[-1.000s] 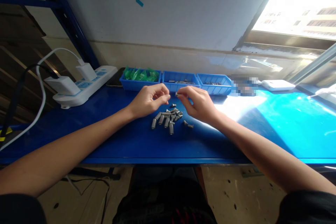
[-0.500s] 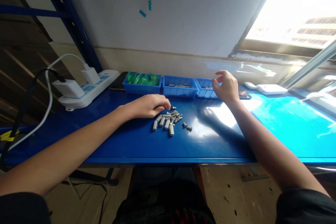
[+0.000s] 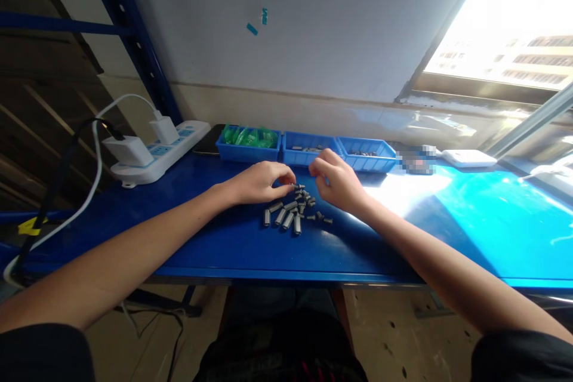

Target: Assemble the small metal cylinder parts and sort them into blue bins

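My left hand [image 3: 262, 182] rests at the left of a small metal pile, thumb and forefinger closed on a small screw at its upper edge. The pile has several short countersunk screws [image 3: 305, 196] and several hex standoffs [image 3: 287, 220] lying on their sides. At the pile's right, my right hand [image 3: 339, 180] hovers with curled fingers, in front of the middle blue bin [image 3: 302, 157]; whether it holds anything is hidden. The right blue bin [image 3: 367, 163] contains small metal parts, and so does the middle one.
Green plastic packets fill the left blue bin [image 3: 248, 153]. A white power strip [image 3: 150, 170] with plugs and cables stands at the left on the blue table [image 3: 215, 248]. Behind it lies a dark flat object [image 3: 208, 141]. A white box [image 3: 468, 158] sits at the right, near the window.
My right hand has come from the right bin leftward and down to the pile, its fingers more curled. My left hand has closed on a screw. The view has shifted slightly.
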{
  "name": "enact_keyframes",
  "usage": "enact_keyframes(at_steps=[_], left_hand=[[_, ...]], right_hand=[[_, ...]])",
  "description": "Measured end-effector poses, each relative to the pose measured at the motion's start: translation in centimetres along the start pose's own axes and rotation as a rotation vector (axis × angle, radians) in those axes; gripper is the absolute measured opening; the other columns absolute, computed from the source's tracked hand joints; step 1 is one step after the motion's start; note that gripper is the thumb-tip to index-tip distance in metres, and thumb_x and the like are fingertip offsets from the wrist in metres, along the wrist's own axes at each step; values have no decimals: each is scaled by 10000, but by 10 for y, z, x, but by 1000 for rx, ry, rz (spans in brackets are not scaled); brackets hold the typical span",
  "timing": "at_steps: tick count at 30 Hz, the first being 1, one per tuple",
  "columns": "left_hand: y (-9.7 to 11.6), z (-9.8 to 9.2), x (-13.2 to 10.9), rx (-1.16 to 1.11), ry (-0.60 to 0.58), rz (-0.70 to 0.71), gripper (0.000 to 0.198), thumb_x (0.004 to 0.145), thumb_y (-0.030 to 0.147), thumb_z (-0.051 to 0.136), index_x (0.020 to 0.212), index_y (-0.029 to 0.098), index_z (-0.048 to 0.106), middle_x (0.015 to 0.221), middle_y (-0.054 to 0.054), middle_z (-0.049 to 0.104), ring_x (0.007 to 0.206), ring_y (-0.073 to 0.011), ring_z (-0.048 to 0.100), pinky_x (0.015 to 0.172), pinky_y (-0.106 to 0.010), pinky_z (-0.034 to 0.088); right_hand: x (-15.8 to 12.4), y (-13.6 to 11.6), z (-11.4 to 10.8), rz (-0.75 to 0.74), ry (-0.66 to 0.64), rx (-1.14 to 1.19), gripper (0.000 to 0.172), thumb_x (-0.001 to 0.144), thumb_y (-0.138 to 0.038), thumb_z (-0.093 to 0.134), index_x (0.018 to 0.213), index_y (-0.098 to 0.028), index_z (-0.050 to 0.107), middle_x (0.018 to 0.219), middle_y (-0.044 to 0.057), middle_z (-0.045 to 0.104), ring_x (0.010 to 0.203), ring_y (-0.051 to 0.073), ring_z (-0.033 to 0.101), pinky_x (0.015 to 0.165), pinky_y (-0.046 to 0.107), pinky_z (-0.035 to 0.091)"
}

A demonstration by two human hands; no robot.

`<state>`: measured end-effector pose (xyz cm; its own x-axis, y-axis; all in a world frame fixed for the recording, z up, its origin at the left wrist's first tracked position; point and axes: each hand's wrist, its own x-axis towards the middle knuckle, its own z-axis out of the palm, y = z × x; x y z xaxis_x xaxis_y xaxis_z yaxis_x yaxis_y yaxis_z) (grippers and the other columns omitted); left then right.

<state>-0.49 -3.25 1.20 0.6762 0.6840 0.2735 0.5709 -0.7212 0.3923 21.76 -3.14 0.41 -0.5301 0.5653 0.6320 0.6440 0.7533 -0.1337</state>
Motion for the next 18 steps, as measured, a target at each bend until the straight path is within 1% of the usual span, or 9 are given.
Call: enact_keyframes(at_steps=[2,4,6,9,14,18], left_hand=[[1,4,1,-88,71,-35,249,867,345,533,963,156,664,893,-37,693,791,-151,618,686,-229,450],[2,9,1,-180,114,-58,279,877,368,517,975,151,663,879,-34,700,771,-148,620,683,-232,454],[3,14,2,-256,119,-66,304,883,390,506,960,143,666,855,-34,703,763,-150,622,682,-236,456],[5,18,3,-312,114,-80,327,889,406,494,899,129,667,808,-32,694,749,-152,616,677,-237,452],[7,16,4,-328,135,-99,329,874,408,506,867,121,666,800,-35,691,745,-153,613,685,-237,450],[9,16,4,-316,128,-91,305,872,378,503,884,124,670,805,-32,693,744,-147,611,697,-235,450]], right_hand=[[-2,-2,1,-51,-59,32,178,808,-128,501,953,-209,565,950,67,561,870,203,544,739,301,448],[-3,-3,2,-94,-90,44,178,833,-199,545,1011,-207,555,964,68,576,879,206,551,759,306,449],[-3,-3,4,-129,-97,28,148,851,-227,549,997,-201,555,937,67,588,861,205,554,757,309,447],[-4,-5,7,-158,-87,-1,105,864,-216,536,964,-193,559,903,65,602,835,204,557,744,310,443],[-4,-5,9,-196,-45,38,84,868,-199,533,946,-194,562,860,49,609,798,186,561,720,293,437],[-4,-3,10,-210,-1,94,38,849,-191,561,884,-204,553,825,31,607,757,166,558,681,271,425]])
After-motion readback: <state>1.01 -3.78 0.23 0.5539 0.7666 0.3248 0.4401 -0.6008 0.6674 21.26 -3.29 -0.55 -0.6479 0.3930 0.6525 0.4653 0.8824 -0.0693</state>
